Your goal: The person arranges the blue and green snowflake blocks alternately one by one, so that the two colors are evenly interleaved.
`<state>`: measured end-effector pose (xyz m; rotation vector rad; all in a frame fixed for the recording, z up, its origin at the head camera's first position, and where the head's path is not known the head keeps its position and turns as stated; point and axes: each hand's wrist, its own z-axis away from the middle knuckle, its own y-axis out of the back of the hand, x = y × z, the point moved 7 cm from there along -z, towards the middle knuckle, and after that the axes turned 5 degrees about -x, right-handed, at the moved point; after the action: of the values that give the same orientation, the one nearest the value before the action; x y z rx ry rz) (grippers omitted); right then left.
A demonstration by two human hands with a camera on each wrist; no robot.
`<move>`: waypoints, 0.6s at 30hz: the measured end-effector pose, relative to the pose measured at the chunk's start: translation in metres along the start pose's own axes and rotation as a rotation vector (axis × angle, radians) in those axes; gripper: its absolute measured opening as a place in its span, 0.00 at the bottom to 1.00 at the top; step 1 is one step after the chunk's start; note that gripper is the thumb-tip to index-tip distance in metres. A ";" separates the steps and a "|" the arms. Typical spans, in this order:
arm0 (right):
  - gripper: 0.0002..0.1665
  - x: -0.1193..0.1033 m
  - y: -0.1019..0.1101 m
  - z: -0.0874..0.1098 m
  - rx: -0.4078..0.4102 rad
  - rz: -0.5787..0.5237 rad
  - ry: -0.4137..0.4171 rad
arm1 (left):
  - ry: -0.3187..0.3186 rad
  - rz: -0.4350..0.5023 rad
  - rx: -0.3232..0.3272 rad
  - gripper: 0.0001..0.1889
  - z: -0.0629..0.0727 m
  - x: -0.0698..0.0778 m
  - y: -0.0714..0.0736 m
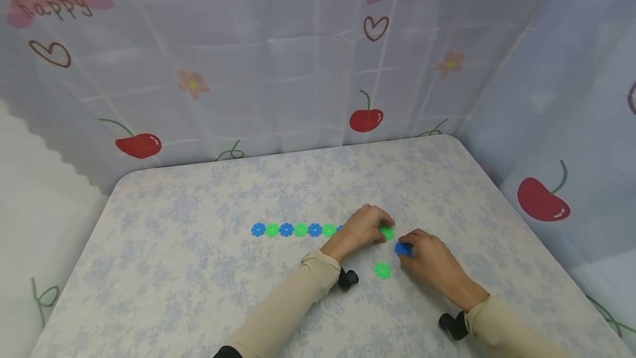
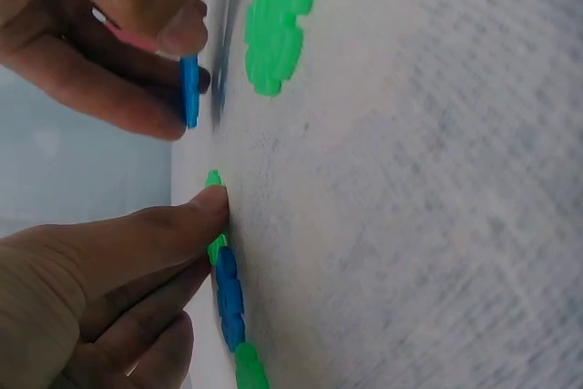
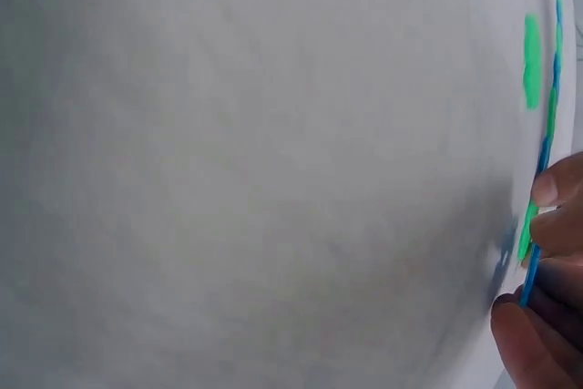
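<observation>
A row of alternating blue and green notched plastic discs lies on the table, starting with a blue disc point(image 1: 258, 229) at its left end. Over the row's right part, my left hand point(image 1: 360, 229) pinches the green end disc point(image 1: 387, 233) between thumb and fingers. Just to the right, my right hand point(image 1: 431, 261) holds a loose blue disc point(image 1: 403, 248) by its edges. In the left wrist view this blue disc point(image 2: 190, 90) is seen edge-on, apart from the row. My left hand and forearm hide some of the discs in the head view.
A single green disc point(image 1: 382, 270) lies flat on the table, nearer to me than the row. The floral-patterned table point(image 1: 164, 269) meets a printed curtain point(image 1: 283, 59) at its back edge, and another curtain point(image 1: 556, 126) hangs along the right.
</observation>
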<state>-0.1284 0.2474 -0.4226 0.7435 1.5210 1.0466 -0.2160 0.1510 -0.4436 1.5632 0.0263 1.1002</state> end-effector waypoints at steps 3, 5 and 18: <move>0.15 0.004 0.001 -0.005 0.020 0.006 0.010 | 0.008 -0.010 -0.005 0.20 -0.001 0.000 -0.001; 0.16 0.006 0.001 -0.009 0.032 0.014 0.008 | 0.011 -0.017 -0.009 0.20 -0.001 -0.001 -0.002; 0.15 0.014 0.000 -0.025 0.024 0.050 -0.013 | -0.005 -0.016 0.003 0.20 0.000 0.000 -0.002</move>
<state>-0.1556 0.2543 -0.4284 0.8074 1.5129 1.0600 -0.2151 0.1519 -0.4452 1.5660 0.0375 1.0845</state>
